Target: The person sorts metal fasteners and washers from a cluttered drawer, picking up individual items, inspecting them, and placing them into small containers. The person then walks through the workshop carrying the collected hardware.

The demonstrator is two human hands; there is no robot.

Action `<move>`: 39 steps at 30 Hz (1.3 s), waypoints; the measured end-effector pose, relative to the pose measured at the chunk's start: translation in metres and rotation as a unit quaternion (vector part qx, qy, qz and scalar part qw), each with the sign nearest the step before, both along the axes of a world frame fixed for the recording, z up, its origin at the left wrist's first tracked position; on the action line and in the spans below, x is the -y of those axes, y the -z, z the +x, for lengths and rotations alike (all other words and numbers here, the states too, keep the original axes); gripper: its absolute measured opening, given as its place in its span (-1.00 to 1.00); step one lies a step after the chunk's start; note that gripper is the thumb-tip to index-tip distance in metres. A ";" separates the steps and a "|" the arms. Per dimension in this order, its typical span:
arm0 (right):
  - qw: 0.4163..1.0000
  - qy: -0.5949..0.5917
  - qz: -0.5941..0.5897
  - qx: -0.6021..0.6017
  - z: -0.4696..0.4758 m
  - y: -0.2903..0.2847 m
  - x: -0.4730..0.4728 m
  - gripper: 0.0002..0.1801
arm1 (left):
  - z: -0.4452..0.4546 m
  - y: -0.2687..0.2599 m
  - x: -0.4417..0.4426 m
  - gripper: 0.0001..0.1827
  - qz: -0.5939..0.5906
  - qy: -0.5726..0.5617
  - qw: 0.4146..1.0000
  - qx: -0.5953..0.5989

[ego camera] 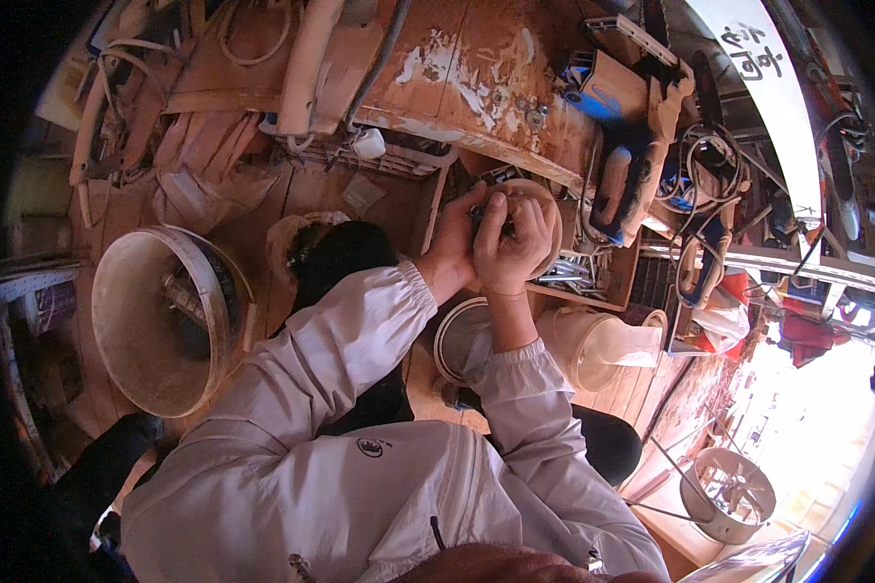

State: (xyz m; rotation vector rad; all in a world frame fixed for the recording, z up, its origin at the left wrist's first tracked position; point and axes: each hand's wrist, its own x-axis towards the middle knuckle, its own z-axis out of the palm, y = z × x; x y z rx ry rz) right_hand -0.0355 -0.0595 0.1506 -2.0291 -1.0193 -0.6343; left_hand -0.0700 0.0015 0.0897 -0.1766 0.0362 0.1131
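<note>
My left hand [453,237] and my right hand [512,248] are cupped together, side by side and touching, in front of a round tub [547,208]. Small dark parts [508,227], apparently metal hardware, show between my curled fingers. Their exact kind is too small to tell, and my palms hide most of them. The tub's rim shows beyond my right fingers; the hands cover the rest of it. Just right of the hands, a wooden drawer or box [590,297] holds several metal bits or rods [569,271].
A large white bucket [157,321] with things inside stands at the left. Near my right forearm are a lidded bucket [465,339] and another pail [598,350]. A paint-stained wooden workbench [452,80] bears a blue box [590,95] and handsaws [631,182]. A fan [729,495] stands lower right.
</note>
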 end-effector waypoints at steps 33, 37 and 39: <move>0.943 -0.022 -0.324 -0.073 0.183 -0.023 -0.034 -0.65 | 0.016 0.029 -0.010 -0.60 0.002 0.040 0.984 -0.175; 0.932 -0.002 -0.342 -0.119 0.184 -0.030 -0.039 -0.64 | 0.015 0.024 -0.010 -0.60 0.009 0.037 0.982 -0.187; 0.925 0.002 -0.356 -0.132 0.182 -0.034 -0.041 -0.65 | 0.015 0.024 -0.012 -0.60 0.003 0.033 0.983 -0.178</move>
